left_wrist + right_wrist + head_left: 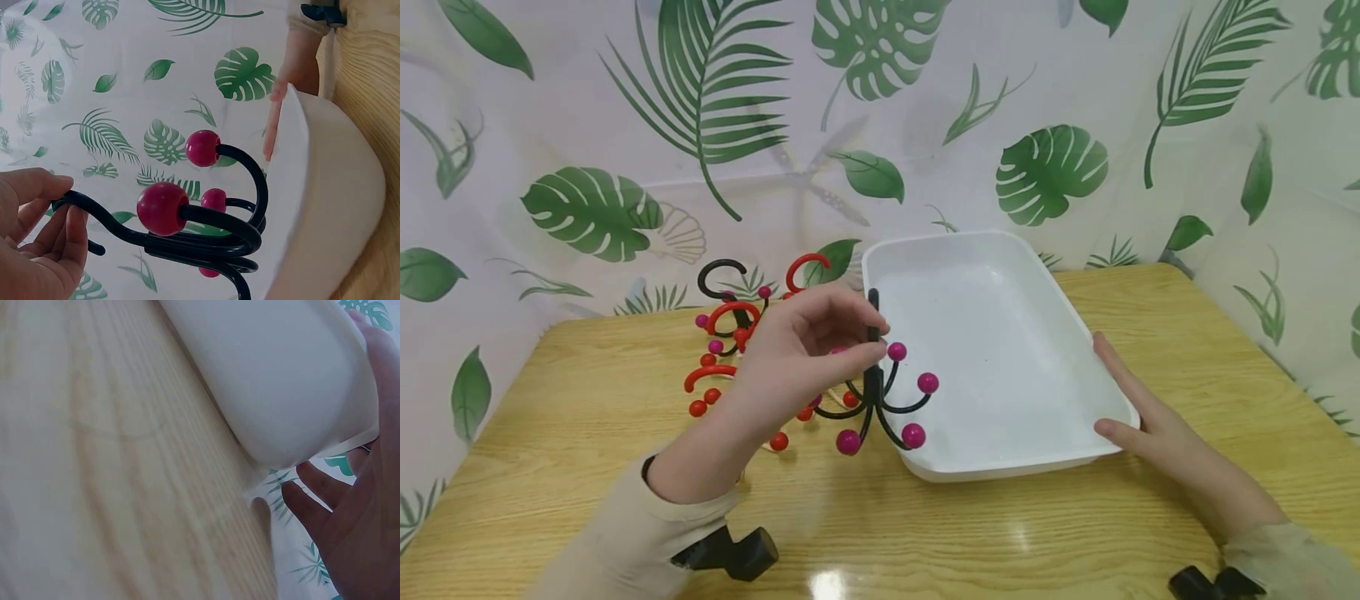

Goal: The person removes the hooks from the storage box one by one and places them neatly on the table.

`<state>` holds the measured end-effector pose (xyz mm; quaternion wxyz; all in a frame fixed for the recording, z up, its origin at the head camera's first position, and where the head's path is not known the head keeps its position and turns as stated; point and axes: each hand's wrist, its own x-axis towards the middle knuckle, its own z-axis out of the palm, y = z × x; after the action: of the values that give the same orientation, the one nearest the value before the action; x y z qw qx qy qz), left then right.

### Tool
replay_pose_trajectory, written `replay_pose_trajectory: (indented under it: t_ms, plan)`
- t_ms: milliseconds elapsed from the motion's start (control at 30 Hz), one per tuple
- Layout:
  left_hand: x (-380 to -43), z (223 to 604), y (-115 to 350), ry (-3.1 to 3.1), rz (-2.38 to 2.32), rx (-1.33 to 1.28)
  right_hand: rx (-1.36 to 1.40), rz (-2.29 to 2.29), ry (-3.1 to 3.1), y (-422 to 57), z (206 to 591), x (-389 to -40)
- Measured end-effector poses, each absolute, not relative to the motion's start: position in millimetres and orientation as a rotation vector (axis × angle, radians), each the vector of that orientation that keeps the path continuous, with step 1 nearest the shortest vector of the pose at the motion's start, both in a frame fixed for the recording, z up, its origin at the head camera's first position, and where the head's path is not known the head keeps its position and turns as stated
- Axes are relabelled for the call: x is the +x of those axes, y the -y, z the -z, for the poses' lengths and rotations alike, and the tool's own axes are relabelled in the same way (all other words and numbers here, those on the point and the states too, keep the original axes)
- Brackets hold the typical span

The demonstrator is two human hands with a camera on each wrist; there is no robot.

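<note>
My left hand pinches the upper stem of a black hook hanger with several curved arms ending in magenta balls. The hanger is upright in the head view, in front of the left rim of a white tray. In the left wrist view the fingertips hold the hanger's bent hook end. At the tray's front right corner, my right hand holds the rim, thumb over the inner side. The right wrist view shows some of its fingers spread by the tray's outer wall.
Several red-balled hangers and another black hanger with magenta balls lie clustered left of the tray, partly behind my left hand. All rest on a wooden table. A leaf-patterned sheet rises behind the table.
</note>
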<state>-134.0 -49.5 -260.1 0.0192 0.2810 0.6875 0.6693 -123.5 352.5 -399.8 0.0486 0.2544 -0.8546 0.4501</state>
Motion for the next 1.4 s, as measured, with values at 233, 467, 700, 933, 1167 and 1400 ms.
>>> replay_pose_trajectory:
  t_ms: [233,467,700,933,1167,1400]
  plan:
    - [-129,270,74,-2.253,-2.027,0.736,0.813,-1.385,2.581,-352,399,-123]
    - [-129,281,92,-2.311,-1.968,0.688,0.804,-1.375,2.593,-352,397,-121]
    - [-130,289,100,-2.342,-1.907,0.646,0.789,-1.381,2.604,-351,396,-121]
    - [-128,292,103,-2.357,-1.855,0.643,0.772,-1.372,2.614,-351,397,-121]
    - [-128,296,104,-2.393,-1.793,0.636,0.778,-1.378,2.612,-352,398,-121]
    - [-131,304,105,-2.404,-1.751,0.628,0.797,-1.374,2.598,-352,398,-122]
